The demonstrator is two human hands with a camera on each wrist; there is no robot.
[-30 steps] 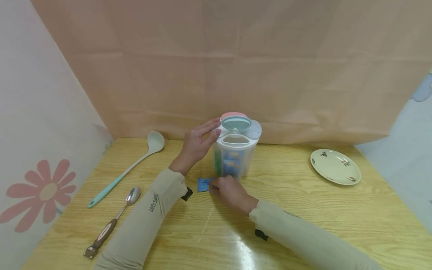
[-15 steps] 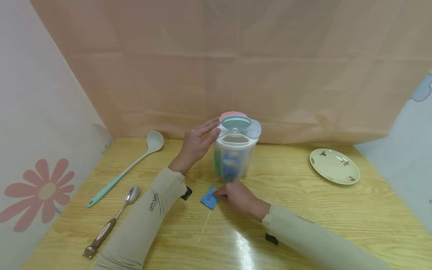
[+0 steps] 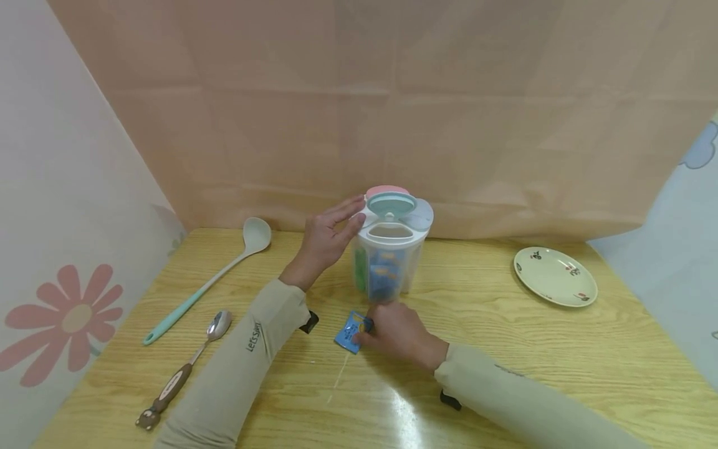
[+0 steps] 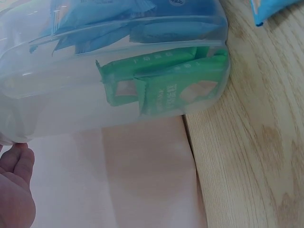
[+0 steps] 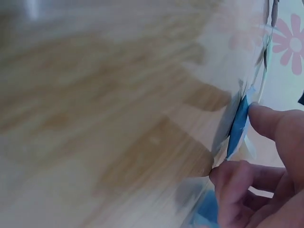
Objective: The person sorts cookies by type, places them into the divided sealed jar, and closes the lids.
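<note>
Right hand (image 3: 399,332) pinches a blue sachet (image 3: 351,331) between thumb and fingertips (image 5: 266,118), low over the bench (image 3: 505,349), just in front of the clear snack canister (image 3: 388,255). In the right wrist view the sachet shows edge-on. Left hand (image 3: 328,240) rests with straight fingers against the canister's left side, near the lid (teal flap (image 3: 391,204) stands open). Inside the canister: blue sachets (image 4: 118,19) and green sachets (image 4: 166,88). Left of the canister lie a pale green ladle (image 3: 210,280) and, nearer the person, a bear-handled spoon (image 3: 182,371). Well right of the canister, a patterned plate (image 3: 555,276).
</note>
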